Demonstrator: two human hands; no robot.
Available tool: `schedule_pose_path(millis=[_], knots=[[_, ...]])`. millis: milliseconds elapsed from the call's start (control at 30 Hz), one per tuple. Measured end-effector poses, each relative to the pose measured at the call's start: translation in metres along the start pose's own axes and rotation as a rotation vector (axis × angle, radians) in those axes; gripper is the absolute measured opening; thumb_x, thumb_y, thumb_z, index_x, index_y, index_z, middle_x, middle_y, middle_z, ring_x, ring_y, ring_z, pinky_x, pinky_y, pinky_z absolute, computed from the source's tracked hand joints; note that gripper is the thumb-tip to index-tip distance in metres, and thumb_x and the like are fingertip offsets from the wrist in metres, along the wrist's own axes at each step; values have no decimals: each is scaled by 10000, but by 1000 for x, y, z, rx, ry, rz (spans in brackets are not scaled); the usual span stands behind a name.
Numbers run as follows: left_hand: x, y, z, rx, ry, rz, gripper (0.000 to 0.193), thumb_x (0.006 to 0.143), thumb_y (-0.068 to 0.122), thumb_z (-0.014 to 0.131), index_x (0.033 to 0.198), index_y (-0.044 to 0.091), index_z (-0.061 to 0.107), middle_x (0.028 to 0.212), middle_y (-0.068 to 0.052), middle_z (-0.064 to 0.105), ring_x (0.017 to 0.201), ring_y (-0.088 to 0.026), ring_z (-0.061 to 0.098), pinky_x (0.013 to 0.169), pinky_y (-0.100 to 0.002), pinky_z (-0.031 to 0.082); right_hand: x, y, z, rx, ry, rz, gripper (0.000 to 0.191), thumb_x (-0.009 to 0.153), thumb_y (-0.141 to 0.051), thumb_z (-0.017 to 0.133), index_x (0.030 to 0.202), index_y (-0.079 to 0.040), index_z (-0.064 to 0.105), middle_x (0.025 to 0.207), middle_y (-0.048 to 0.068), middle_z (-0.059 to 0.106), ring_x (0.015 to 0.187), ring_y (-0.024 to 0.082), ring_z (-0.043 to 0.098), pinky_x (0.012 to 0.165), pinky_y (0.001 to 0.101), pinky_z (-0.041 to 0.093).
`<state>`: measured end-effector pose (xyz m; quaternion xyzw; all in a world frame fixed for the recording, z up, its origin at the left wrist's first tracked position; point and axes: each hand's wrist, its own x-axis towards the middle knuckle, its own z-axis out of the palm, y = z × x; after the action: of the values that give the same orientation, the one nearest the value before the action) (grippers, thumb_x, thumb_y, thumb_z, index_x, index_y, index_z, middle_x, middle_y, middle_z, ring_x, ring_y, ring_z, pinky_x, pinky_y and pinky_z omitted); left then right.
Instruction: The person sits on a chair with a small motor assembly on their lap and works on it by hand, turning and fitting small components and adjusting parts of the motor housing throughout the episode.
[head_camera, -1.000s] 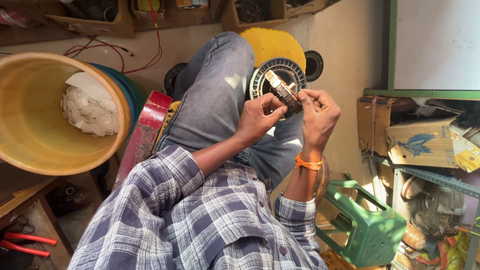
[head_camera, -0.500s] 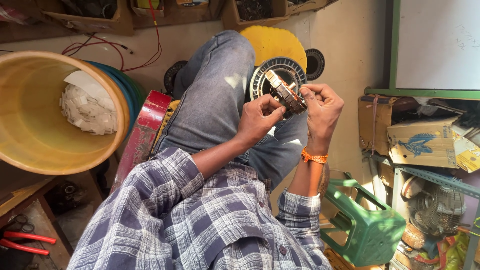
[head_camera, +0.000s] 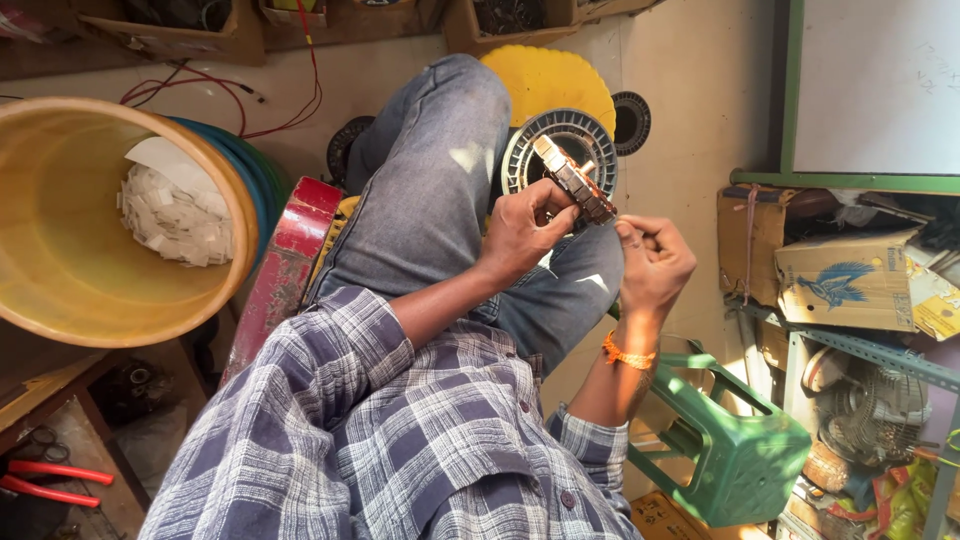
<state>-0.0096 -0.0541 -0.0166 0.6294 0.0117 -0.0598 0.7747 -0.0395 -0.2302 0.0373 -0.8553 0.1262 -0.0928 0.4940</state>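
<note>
A ring-shaped motor stator (head_camera: 572, 178), wound with copper-coloured wire, is grasped by the left hand (head_camera: 522, 232). The fingers are closed around its lower edge, and the stator is held tilted, raised above the denim-clad knee (head_camera: 440, 190). The right hand (head_camera: 652, 262) is positioned just beside the stator, at its lower right end. The thumb and fingertips of this hand are pinched together; what is pinched between them is too small to be identified. An orange thread band (head_camera: 628, 354) is worn on the right wrist.

Directly behind the stator, beyond the left hand, a round slotted lamination disc (head_camera: 530, 150) is seen, with a yellow scalloped disc (head_camera: 548, 80) above it. A smaller dark round part (head_camera: 631, 122) is located beyond the right hand. Well apart to the left of the left hand, a large yellow tub (head_camera: 60, 270) is placed, containing a heap of white paper slips (head_camera: 175, 215). A red box (head_camera: 283, 275) is set between the tub and the leg. Below the right hand, a green plastic stool (head_camera: 735, 450) is found. To the right of the right hand, cardboard boxes (head_camera: 845, 280) are stored on a shelf. Red-handled pliers (head_camera: 50, 482) are seen at the lower left.
</note>
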Motion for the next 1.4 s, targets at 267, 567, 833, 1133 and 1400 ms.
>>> schedule_pose_path(millis=[267, 567, 833, 1133, 1400], knots=[[-2, 2, -2, 116, 33, 135, 119, 938, 126, 736, 943, 33, 662, 824, -37, 738, 675, -81, 692, 613, -259, 547, -24, 2, 26, -94, 45, -190, 108, 996, -56, 776, 1047, 14, 711, 856, -40, 629, 714, 4, 469, 635, 191, 388], [-5, -1, -1, 121, 11, 185, 115, 945, 129, 726, 989, 36, 675, 875, -47, 741, 727, -98, 714, 637, -259, 566, -44, 6, 54, -68, 69, -147, 67, 978, -16, 734, 1019, 35, 720, 879, 36, 717, 757, 40, 613, 670, 201, 498], [-10, 7, -10, 226, 11, 212, 184, 907, 211, 748, 968, 41, 713, 920, -91, 718, 833, -227, 703, 717, -336, 540, -51, 24, 67, -212, 76, -171, 176, 991, -6, 714, 851, 14, 608, 628, 48, 466, 576, 77, 409, 533, 282, 342], [-8, 15, -6, 201, -96, 36, 145, 911, 175, 698, 997, 73, 751, 871, -81, 759, 788, -199, 737, 727, -327, 561, -61, 22, 70, -103, 39, -158, 136, 988, 12, 671, 863, 5, 617, 635, 25, 498, 565, 97, 445, 539, 287, 367], [-7, 10, -15, 195, -144, 93, 164, 899, 3, 564, 1000, 71, 674, 838, -82, 705, 761, -223, 720, 702, -348, 560, -67, 8, 41, -253, 101, -263, 82, 972, -72, 712, 995, 5, 728, 980, 104, 624, 914, 179, 622, 839, 315, 503]])
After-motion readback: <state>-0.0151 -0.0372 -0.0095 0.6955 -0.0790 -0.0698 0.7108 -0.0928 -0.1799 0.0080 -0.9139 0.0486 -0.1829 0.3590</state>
